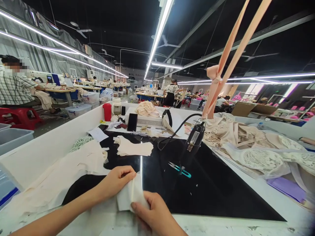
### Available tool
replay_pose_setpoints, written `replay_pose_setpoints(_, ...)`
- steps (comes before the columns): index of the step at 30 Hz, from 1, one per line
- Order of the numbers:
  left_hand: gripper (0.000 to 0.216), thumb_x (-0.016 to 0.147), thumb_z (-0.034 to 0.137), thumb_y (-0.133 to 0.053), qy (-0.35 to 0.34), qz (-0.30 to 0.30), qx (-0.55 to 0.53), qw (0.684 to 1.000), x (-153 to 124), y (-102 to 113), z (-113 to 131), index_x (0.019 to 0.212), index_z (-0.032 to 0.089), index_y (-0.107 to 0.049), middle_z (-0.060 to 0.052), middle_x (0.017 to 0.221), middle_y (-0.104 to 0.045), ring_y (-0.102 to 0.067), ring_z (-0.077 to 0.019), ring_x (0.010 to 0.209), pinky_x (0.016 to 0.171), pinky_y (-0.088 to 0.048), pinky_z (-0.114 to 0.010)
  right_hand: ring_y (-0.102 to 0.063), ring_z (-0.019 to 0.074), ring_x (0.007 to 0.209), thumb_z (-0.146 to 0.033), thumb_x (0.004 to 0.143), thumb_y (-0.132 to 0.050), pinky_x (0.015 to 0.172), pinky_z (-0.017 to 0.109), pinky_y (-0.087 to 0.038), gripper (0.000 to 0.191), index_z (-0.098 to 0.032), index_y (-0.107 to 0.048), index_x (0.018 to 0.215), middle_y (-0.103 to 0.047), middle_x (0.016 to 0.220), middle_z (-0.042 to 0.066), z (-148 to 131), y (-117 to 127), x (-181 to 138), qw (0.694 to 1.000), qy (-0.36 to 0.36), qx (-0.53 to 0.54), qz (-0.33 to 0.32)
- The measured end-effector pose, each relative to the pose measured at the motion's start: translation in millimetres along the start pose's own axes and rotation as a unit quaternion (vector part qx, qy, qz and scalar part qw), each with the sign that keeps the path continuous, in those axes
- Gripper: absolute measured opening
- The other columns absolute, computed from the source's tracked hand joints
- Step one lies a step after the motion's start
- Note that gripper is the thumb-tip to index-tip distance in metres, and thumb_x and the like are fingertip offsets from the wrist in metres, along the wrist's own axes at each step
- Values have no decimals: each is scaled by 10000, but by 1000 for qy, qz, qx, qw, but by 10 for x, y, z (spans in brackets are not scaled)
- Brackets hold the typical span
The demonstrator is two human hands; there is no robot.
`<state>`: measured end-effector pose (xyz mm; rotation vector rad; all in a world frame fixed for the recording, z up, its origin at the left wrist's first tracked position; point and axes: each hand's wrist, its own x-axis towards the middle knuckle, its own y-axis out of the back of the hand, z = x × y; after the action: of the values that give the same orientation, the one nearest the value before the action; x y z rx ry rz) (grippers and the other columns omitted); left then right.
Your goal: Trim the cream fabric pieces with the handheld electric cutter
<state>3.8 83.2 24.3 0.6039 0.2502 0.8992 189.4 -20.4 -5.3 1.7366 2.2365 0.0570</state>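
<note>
Between both hands is a piece of white fabric (125, 197), held over the near edge of the black table panel. My left hand (122, 178) pinches its upper edge, fingers curled. Lower down on its right side, my right hand (154, 209) grips the same piece with the thumb on top. Beyond the hands lies a small stack of cream fabric pieces (134, 148). Teal-handled thread snips (180, 169) rest on the black panel (221, 190) to the right. Above them a black hand-held device (196, 136) hangs from a knotted peach strap (215, 78).
Cream fabric (64, 170) is spread at left. Beige lace garments (258, 141) are piled at right, beside a purple packet (286, 189). At the back stand a phone (132, 122), a red cup (107, 112) and a white vented box (150, 123). A person in a checked shirt (14, 85) sits far left.
</note>
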Motion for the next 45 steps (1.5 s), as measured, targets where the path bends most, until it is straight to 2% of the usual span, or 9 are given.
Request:
replay_pose_setpoints(6, 207, 1072, 246, -495, -144, 75, 184, 969, 115, -192, -163, 1096, 223, -699, -52, 1125, -716, -657, -251, 1074, 994, -501, -384, -509, 131, 568, -315, 932, -645, 606, 259, -350, 172, -243, -523, 835, -542, 617, -62, 130, 366, -37, 988, 29, -116, 93)
replay_pose_setpoints(10, 185, 1099, 154, -521, -245, 8, 275, 930, -27, -382, -88, 1065, 209, -693, -47, 1069, -724, -676, -228, 982, 904, -525, -353, -520, 136, 638, -211, 914, -627, 644, 255, -363, 122, -254, -536, 983, -607, 746, -56, 201, 431, -88, 972, 43, -184, 138)
replay_pose_setpoints(13, 121, 1084, 149, -596, -266, -15, 315, 911, -107, -478, -47, 1019, 202, -683, -41, 1028, -722, -671, -218, 913, 837, -527, -339, -555, 143, 713, -218, 897, -623, 679, 255, -389, 71, -241, -561, 872, -645, 816, -25, 197, 469, -186, 962, 49, -242, 117)
replay_pose_setpoints(20, 137, 1101, 159, -592, -283, -4, 287, 915, -213, -494, -31, 1160, 199, -708, -71, 1172, -756, -705, -233, 1072, 946, -555, -343, -645, 163, 668, -469, 929, -685, 615, 240, -489, 243, -252, -727, 829, -704, 722, -4, 451, 1108, -558, 965, 54, -226, 122)
replay_pose_setpoints(24, 184, 1090, 118, -568, -311, 3, 274, 910, -232, -524, -45, 1200, 167, -706, -102, 1248, -757, -718, -229, 1112, 1017, -565, -341, -688, 199, 661, -675, 783, -824, 499, 252, -522, 505, -263, -747, 1066, -750, 826, 31, 520, 1612, -613, 948, 35, -162, 273)
replay_pose_setpoints(26, 210, 1050, 81, -600, -330, -4, 274, 903, -228, -554, -58, 1223, 150, -696, -117, 1282, -755, -719, -235, 1144, 1057, -563, -347, -751, 255, 853, -689, 687, -902, 639, 304, -636, 721, -273, -700, 1240, -779, 1003, 67, 443, 1738, -555, 930, 78, -116, 340)
replay_pose_setpoints(32, 213, 1038, 83, -615, -351, -27, 277, 894, -218, -607, -11, 1222, 147, -702, -111, 1304, -770, -711, -232, 1181, 1114, -548, -356, -699, 339, 1259, -705, 654, -949, 1036, 489, -622, 929, -366, -591, 1441, -725, 1366, 84, -118, 1648, -203, 894, 262, -18, 363)
replay_pose_setpoints(38, 149, 1035, 57, -605, -338, -47, 284, 896, -138, -555, 135, 1115, 137, -701, -98, 1187, -783, -725, -217, 1108, 1051, -565, -337, -736, 189, 731, -496, 841, -902, 749, 378, -645, 502, -299, -687, 1250, -765, 981, -3, -484, 1436, 89, 846, 350, 87, 392)
replay_pose_setpoints(45, 218, 984, -19, -602, -356, -29, 319, 878, 49, -610, 165, 1090, 150, -690, -98, 1112, -765, -714, -206, 1020, 938, -569, -314, -671, 153, 672, -431, 881, -875, 647, 327, -603, 498, -308, -640, 1303, -700, 886, -47, -461, 1169, 288, 831, 389, 108, 383)
